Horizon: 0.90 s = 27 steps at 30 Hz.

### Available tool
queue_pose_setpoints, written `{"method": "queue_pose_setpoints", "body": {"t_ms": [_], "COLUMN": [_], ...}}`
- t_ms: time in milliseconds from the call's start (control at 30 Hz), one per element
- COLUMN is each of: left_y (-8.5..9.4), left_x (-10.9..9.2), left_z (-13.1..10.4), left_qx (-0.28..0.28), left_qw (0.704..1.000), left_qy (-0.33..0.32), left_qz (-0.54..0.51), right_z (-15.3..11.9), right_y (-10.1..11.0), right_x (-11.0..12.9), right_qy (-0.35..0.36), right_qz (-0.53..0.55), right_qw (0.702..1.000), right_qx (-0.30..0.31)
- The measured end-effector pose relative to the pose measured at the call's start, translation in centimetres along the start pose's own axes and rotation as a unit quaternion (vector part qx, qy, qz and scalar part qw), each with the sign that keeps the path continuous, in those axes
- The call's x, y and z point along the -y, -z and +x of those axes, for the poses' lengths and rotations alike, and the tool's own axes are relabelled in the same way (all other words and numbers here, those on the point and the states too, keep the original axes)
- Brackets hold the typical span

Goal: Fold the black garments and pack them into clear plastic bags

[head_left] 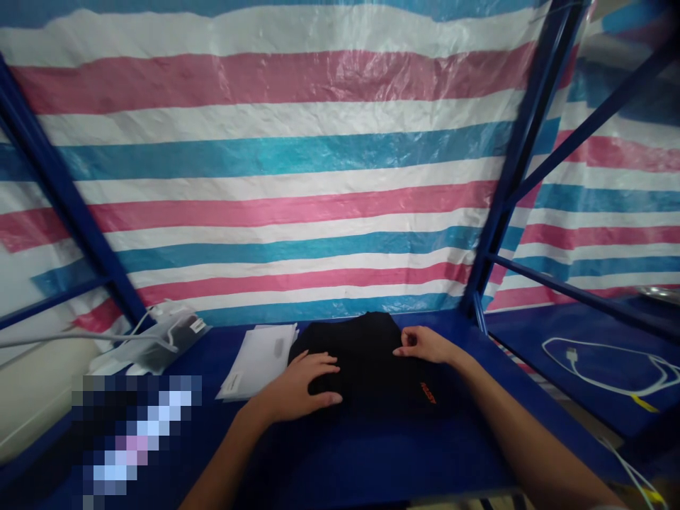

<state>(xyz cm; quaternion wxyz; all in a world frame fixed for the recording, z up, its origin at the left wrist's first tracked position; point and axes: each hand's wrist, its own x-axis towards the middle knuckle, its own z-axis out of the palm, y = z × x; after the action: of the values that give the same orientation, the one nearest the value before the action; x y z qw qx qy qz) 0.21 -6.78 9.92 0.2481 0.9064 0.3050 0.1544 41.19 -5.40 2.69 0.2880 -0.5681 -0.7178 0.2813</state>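
- Striped sheet [297, 212] backs the blue surface [350, 457].
- Black cloth [366, 375] lies mid-surface, its lower edge lost in shadow.
- Left hand [300, 386] rests palm-down on its left side, thumb and fingers apart.
- Right hand [422, 344] curls at its right edge; whether it pinches, I cannot tell.
- Orange lettering [428, 394] is hard to read.

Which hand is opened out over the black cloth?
The left hand, on the side by the white papers: its thumb stands well apart from its fingers on the black cloth. The right hand's fingers are curled in.
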Motion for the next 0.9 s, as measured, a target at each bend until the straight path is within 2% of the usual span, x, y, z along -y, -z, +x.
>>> {"method": "queue_pose_setpoints", "body": {"t_ms": [67, 133, 167, 233, 267, 333, 400, 433, 467, 533, 600, 633, 700, 800, 900], "left_y": [1.4, 3.6, 4.9, 7.5, 8.8, 10.8, 12.2, 12.8, 13.3, 14.4, 15.4, 15.9, 16.5, 17.0, 17.7], "left_x": [1.6, 4.2, 5.8, 9.1, 10.7, 13.3, 15.1, 15.7, 16.1, 16.5, 16.5, 16.4, 16.2, 16.3, 16.9], "left_z": [0.4, 0.4, 0.1, -1.2, -2.3, -5.0, -8.0, -9.3, -10.4, -12.1, -13.0, -13.2, -13.4, -13.3, -13.3], "left_qx": [-0.066, -0.174, -0.236, -0.315, -0.341, -0.382, -0.416, -0.416, -0.4, -0.333, -0.272, -0.26, -0.27, -0.316, -0.347], "left_qw": [0.997, 0.981, 0.966, 0.925, 0.894, 0.808, 0.722, 0.687, 0.664, 0.657, 0.675, 0.684, 0.697, 0.703, 0.704], "left_qy": [0.023, 0.073, 0.103, 0.191, 0.251, 0.371, 0.416, 0.425, 0.438, 0.478, 0.502, 0.498, 0.466, 0.423, 0.435], "left_qz": [-0.042, -0.048, -0.021, 0.088, 0.148, 0.253, 0.364, 0.417, 0.455, 0.479, 0.467, 0.465, 0.474, 0.476, 0.442], "right_z": [0.2, 0.4, 0.4, 0.4, 0.4, 0.4, 0.5, 0.5, 0.5, 0.6, 0.7, 0.7, 0.7, 0.7, 0.8], "right_y": [-0.1, -0.1, -0.1, -0.2, -0.3, -0.3, -0.5, -0.5, -0.6, -0.8, -0.9, -1.0, -1.0, -1.0, -1.0], "right_x": [-0.2, -0.3, -0.3, -0.3, -0.2, 0.0, 0.3, 0.5, 0.7, 1.0, 1.1, 1.2, 1.1, 1.1, 1.1], "right_qy": [-0.005, -0.011, -0.012, -0.013, -0.012, -0.014, -0.017, -0.019, -0.021, -0.026, -0.032, -0.033, -0.032, -0.032, -0.03], "right_qz": [-0.01, -0.025, -0.033, -0.048, -0.054, -0.065, -0.078, -0.086, -0.095, -0.111, -0.12, -0.121, -0.124, -0.126, -0.124], "right_qw": [1.0, 1.0, 0.999, 0.999, 0.998, 0.998, 0.997, 0.996, 0.995, 0.993, 0.992, 0.992, 0.991, 0.991, 0.991], "right_qx": [0.007, 0.006, 0.004, 0.003, 0.003, 0.002, -0.004, -0.007, -0.011, -0.016, -0.018, -0.02, -0.024, -0.027, -0.027]}}
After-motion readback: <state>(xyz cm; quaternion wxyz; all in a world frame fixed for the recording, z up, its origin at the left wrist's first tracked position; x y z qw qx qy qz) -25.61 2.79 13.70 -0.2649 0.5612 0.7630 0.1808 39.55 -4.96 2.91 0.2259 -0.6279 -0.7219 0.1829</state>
